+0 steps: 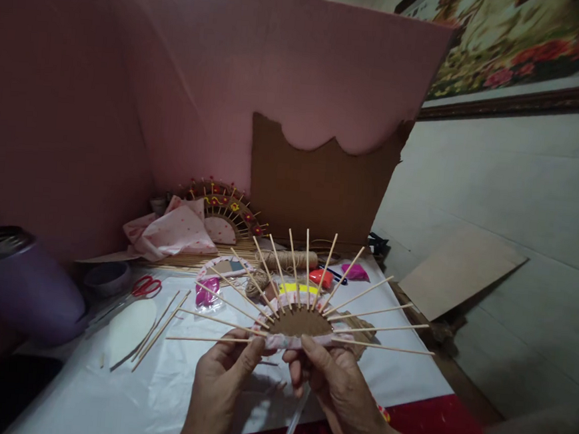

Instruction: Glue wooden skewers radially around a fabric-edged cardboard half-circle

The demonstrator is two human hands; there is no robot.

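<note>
Between my two hands is a half-round cardboard fan [301,325] with a fabric-wrapped edge and several thin wooden sticks spreading out from it. My left hand [226,379] pinches its lower left corner, thumb in front. On the lower right edge, my right hand [339,385] presses with the thumb, fingers curled beneath. A thin clear strip [298,415] hangs below the right fingers; whether they hold it I cannot tell. Behind the fan lie a twine spool [293,259], a twine ball [257,283] and a yellow piece [298,289], partly hidden by the sticks.
To the left are red-handled scissors [146,287], a white oval piece [132,328], loose sticks [161,330] and a purple container [26,286]. A decorated fan [234,207] and dotted fabric [173,231] stand at the back. A brown cardboard sheet [322,186] leans against the pink panel [281,62].
</note>
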